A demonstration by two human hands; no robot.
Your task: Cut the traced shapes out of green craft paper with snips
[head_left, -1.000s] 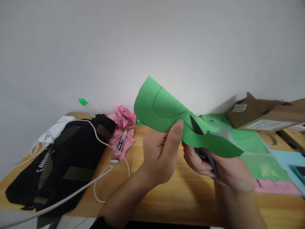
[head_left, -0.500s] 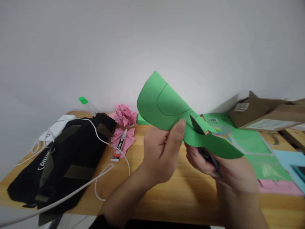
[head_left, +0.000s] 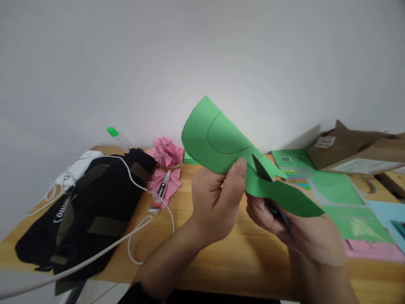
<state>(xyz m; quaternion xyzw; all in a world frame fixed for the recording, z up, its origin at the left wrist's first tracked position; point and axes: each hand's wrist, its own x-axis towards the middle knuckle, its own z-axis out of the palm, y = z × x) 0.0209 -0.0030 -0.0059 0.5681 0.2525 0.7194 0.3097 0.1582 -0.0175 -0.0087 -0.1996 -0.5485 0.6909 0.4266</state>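
A folded sheet of green paper (head_left: pixel 202 139) with pencil-drawn curved lines is held up in front of me, tilted down to the right. My left hand (head_left: pixel 218 198) pinches its lower edge, thumb on the near face. Black scissors (head_left: pixel 262 169) are in my right hand (head_left: pixel 303 228), which is closed round their handles. One dark blade lies across the near face of the paper, at a cut running in from the right. The cut strip hangs over my right hand and hides part of the handles.
On the wooden table (head_left: pixel 202 270), a black bag (head_left: pixel 95 202) and white cable (head_left: pixel 104 253) lie left. A glue tube (head_left: pixel 163 185) rests on pink paper near a pink paper flower (head_left: pixel 167 151). At right are a cardboard box (head_left: pixel 354 145) and green sheets (head_left: pixel 335 188).
The cut strip of paper hangs slightly lower over my right hand, and the scissors have shifted a little. My left hand keeps its pinch. The view has turned slightly.
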